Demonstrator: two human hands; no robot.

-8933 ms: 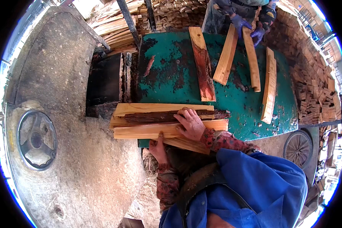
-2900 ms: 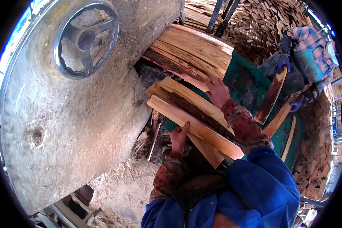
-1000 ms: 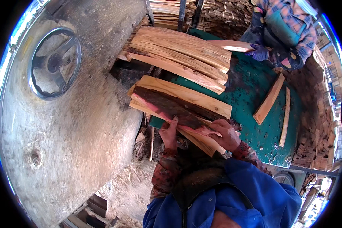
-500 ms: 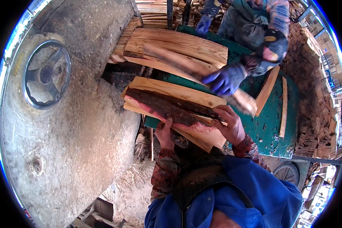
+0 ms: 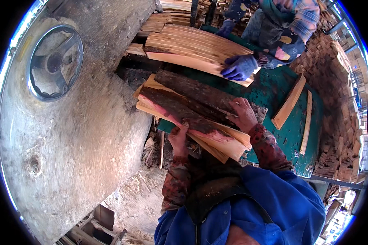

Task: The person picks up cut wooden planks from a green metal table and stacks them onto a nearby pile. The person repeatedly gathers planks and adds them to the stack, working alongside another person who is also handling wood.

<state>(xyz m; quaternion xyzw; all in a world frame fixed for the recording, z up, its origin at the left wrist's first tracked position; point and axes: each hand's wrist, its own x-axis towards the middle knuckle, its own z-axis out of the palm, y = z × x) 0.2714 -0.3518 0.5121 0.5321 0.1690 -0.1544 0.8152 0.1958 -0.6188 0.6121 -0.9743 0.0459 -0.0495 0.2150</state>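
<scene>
A small stack of rough-sawn boards lies before me at the near edge of the green table. On its near side is a bark-edged board (image 5: 171,107) with a pinkish rim. My left hand (image 5: 179,138) grips that board's near edge, thumb on top, fingers hidden below. Behind it lies a dark bark-covered slab (image 5: 204,89), slightly askew. My right hand (image 5: 243,115) closes over the slab near its right end, fingertips on the bark. Across the table, a co-worker's purple-gloved hand (image 5: 239,67) rests on the right end of a row of boards (image 5: 188,43).
The green metal table (image 5: 259,94) carries two loose wood strips, a wider one (image 5: 289,102) and a thin one (image 5: 306,122). A large worn machine panel with a handwheel (image 5: 55,62) stands at left. Cut wood pieces (image 5: 335,143) are piled at right. Sawdust covers the ground below.
The co-worker's gloved hand has let go of a long piece and moved back to the far boards. The bark-covered slab now lies on my stack, and my right hand has shifted onto it.
</scene>
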